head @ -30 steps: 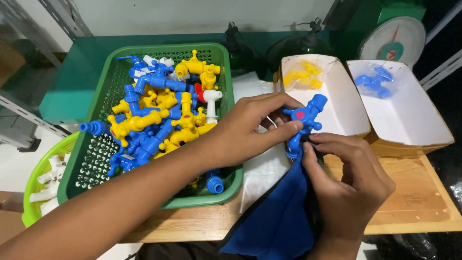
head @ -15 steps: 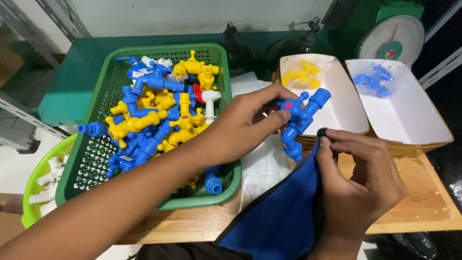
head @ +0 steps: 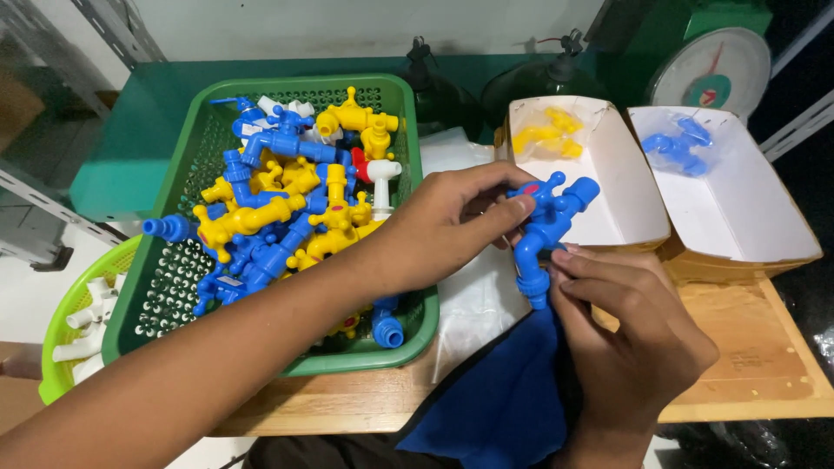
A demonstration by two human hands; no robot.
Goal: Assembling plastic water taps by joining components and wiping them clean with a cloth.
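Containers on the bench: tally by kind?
Green rectangular basket: 1
Lime round basket: 1
White paper trays: 2
Total: 4

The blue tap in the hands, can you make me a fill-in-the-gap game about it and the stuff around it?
1. Both hands, the left hand and the right hand, hold a ____ plastic tap.
2. The pile of taps sits in a ____ basket.
3. The cloth under the right hand is ____.
4. The nearer white box holds ____ taps.

Missing words: blue; green; blue; yellow
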